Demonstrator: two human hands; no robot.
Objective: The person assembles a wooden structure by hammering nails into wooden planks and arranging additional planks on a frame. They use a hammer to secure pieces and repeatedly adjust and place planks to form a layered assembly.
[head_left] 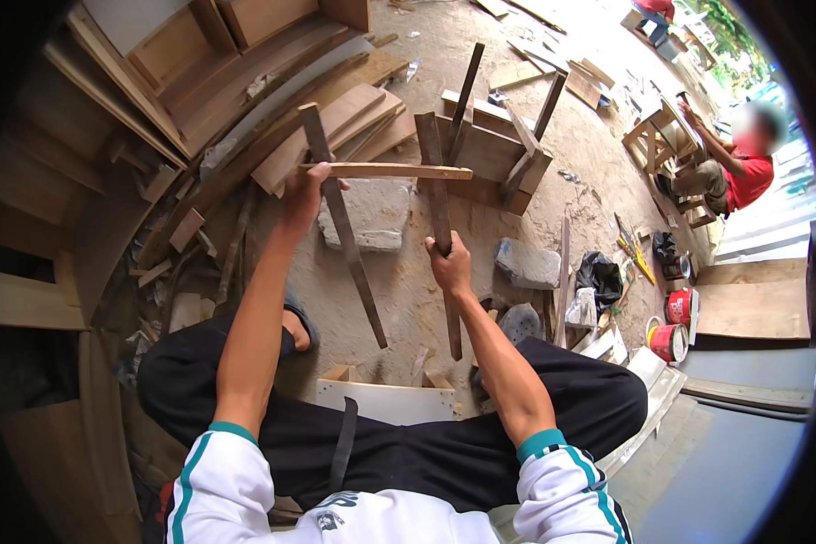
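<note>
My left hand [303, 192] is closed around a dark, tapered wooden strip [352, 245] and the left end of a paler crosspiece [385, 170]. The crosspiece runs over a second dark wooden strip [433, 181], so the three make a rough H shape. Lower down on that second strip, my right hand [451, 265] is wrapped round it. Whether the joints are fastened cannot be made out. Beneath the strips a grey concrete block [367, 218] lies on the dirt floor, and a white-faced board [385, 402] sits between my legs.
Ahead is a wooden piece with upright legs [490, 159]. Plywood offcuts [335, 136] and drawer-like boxes [181, 54] crowd the left. Another block [528, 263], a black plastic bag [598, 279] and red cans [669, 341] lie right. A person in red [743, 179] works farther right.
</note>
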